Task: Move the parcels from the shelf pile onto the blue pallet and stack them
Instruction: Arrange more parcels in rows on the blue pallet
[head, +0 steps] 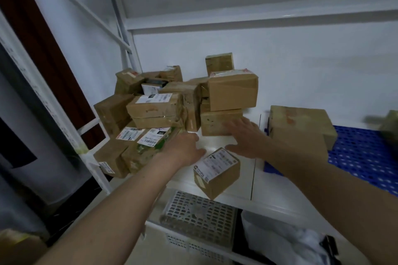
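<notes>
Both hands at the shelf pile — neither grip grasping anything.
Left hand (185,148) rests relaxed against a labelled parcel (148,148); right hand (245,137) spread, released, touching a low parcel (215,122); blue pallet (364,153) right — one parcel (301,127) aboard.

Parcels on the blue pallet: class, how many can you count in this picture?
2. One large brown parcel sits on the blue pallet at its near-left corner; a second, blurred parcel shows at the frame's right edge. More may lie out of view.
</notes>
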`<state>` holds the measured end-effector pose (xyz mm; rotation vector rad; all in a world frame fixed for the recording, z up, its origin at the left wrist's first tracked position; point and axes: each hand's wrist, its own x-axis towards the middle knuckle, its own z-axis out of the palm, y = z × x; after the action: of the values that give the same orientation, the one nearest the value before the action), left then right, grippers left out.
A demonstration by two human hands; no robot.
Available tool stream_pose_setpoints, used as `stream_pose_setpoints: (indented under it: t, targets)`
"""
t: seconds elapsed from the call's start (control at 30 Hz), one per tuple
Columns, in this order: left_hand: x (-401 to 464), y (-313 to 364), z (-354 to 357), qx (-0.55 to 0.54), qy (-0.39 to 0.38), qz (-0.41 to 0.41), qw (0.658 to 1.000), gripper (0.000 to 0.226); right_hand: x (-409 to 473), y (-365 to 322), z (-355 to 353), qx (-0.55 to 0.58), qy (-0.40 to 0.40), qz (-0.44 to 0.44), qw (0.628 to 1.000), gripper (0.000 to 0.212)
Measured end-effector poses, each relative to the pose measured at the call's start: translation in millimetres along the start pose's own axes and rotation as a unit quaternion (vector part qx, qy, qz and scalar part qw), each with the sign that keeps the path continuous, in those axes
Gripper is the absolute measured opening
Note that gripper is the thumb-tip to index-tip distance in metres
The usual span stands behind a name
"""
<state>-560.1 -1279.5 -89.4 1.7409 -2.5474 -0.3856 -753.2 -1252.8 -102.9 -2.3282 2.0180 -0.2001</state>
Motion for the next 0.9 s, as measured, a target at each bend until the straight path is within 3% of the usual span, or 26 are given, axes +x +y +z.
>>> stream_pose_setpoints:
  t: [0.23, 0.43, 0.63, 0.77, 0.9]
  targets:
    - [72.9, 19.6, -30.3, -0.041, -0.016, 0.032, 0.999, 0.024, 57.6, 53.0, -31.4, -0.044, 0.027, 0.092, 0.994, 0.059]
    - [151.0, 41.3, -72.8, -0.156, -0.007, 0.000, 0.988, 0.050, 114.7, 103.0, -58.2, 0.025, 0.089, 0.176, 0.980, 0.066]
    - [231.4, 47.3, -93.0, -0.209, 0.015, -0.038, 0.977, 0.070, 172.6, 155.8, -82.8, 0.223, 0.088, 0.280, 0.930, 0.056]
    - [265.2, 41.7, -86.0, -0.370, 0.001, -0.093, 0.924, 0.068, 198.7, 171.5, -81.8, 0.350, 0.060, 0.291, 0.888, 0.062]
    - [289.2, 36.7, -73.7, -0.491, -0.013, -0.128, 0.862, 0.067, 216.7, 182.2, -73.5, 0.406, 0.045, 0.300, 0.862, 0.064]
